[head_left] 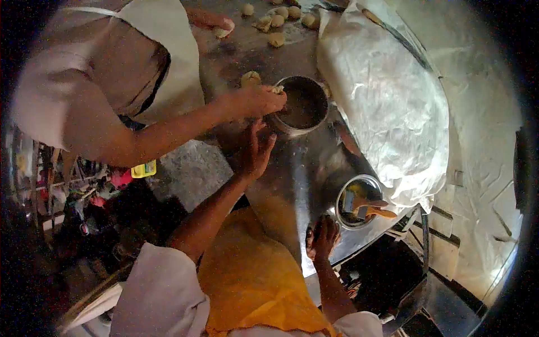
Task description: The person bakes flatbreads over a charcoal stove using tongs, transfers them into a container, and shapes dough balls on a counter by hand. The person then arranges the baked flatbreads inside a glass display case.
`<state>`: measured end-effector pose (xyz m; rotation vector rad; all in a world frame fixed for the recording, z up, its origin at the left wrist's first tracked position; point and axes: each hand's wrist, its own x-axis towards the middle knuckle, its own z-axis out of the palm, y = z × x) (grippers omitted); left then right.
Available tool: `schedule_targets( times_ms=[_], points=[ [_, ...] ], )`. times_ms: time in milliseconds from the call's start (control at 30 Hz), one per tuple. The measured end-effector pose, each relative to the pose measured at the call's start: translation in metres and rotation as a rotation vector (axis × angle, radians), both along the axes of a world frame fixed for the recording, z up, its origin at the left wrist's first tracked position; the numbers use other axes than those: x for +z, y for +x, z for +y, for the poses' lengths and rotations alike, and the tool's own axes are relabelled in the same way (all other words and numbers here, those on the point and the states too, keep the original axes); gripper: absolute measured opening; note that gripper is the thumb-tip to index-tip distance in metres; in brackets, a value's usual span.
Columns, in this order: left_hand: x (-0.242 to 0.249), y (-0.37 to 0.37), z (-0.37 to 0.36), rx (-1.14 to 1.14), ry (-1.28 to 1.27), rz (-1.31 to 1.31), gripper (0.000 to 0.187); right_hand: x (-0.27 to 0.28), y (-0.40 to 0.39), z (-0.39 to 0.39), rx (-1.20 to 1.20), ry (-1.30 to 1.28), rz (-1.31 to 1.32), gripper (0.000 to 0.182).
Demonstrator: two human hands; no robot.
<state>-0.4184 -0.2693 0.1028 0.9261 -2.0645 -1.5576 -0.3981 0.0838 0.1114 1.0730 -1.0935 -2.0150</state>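
My left hand (258,150) reaches over the metal table, fingers apart and nothing in them. It is just below a co-worker's hand (266,102), which holds a small piece of dough (277,89) at the rim of a round metal pan (278,127). Inside the pan is a dark, dim surface I cannot make out. My right hand (324,238) rests on the table near its front edge, fingers spread and holding nothing I can see. Close to its right stands a metal bowl (339,209) containing a brush with an orange-brown handle (379,212).
Several dough balls (276,39) lie at the table's far end, and another lump (251,78) sits left of the pan. The co-worker's other hand (223,27) holds dough there. White sheeting (387,106) covers a bulky shape along the right. A yellow object (144,169) is at lower left.
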Motion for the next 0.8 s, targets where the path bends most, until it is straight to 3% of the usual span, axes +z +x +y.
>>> schedule_targets(
  times_ms=[33,100,167,200,233,267,333,400,467,533,633,667,700,767,800],
  points=[
    [-0.048,0.007,0.004,0.054,0.049,0.104,0.060,0.000,-0.001,0.000,-0.017,-0.018,-0.015,0.054],
    [-0.044,0.012,0.004,0.104,0.095,0.211,0.053,-0.006,-0.002,0.001,-0.037,-0.076,-0.075,0.055],
    [-0.028,0.031,-0.008,0.061,-0.047,0.074,0.048,-0.008,-0.002,0.003,-0.071,-0.215,-0.225,0.055],
    [-0.039,0.037,-0.019,0.062,-0.048,0.072,0.048,-0.009,-0.002,0.004,-0.221,-0.595,-0.599,0.055],
    [-0.051,0.038,-0.037,0.101,-0.348,-0.090,0.044,-0.013,-0.002,0.005,-0.382,-1.045,-1.059,0.055],
    [-0.060,0.037,-0.053,0.137,-0.647,-0.251,0.040,-0.018,0.000,0.008,-0.523,-1.336,-1.331,0.055],
    [-0.048,0.023,-0.076,0.081,-0.690,-0.205,0.035,-0.022,0.002,0.010,-0.650,-1.533,-1.475,0.055],
    [-0.018,-0.033,-0.082,-0.269,-0.888,-0.148,0.027,-0.023,0.003,0.012,-0.696,-1.605,-1.533,0.056],
    [0.011,-0.109,-0.073,-1.024,-1.296,-0.161,0.020,-0.025,0.002,0.012,-0.719,-1.634,-1.576,0.056],
    [0.015,-0.167,-0.062,-1.472,-1.435,-0.128,0.018,-0.026,0.000,0.014,-0.735,-1.658,-1.607,0.056],
    [-0.010,-0.194,-0.052,-1.213,-1.262,-0.150,0.015,-0.027,-0.001,0.015,-0.764,-1.671,-1.633,0.057],
    [-0.008,-0.206,-0.052,-1.256,-1.522,-0.035,0.016,-0.027,-0.001,0.015,-0.773,-1.675,-1.635,0.057],
    [-0.017,-0.216,-0.052,-1.255,-1.519,-0.033,0.016,-0.028,0.000,0.016,-0.779,-1.682,-1.636,0.057],
    [-0.034,-0.222,-0.053,-1.324,-1.787,-0.129,0.017,-0.028,0.000,0.016,-0.799,-1.687,-1.628,0.058],
    [-0.016,-0.216,-0.058,-1.370,-1.892,-0.051,0.017,-0.029,0.001,0.015,-0.798,-1.692,-1.625,0.058]
  ],
)
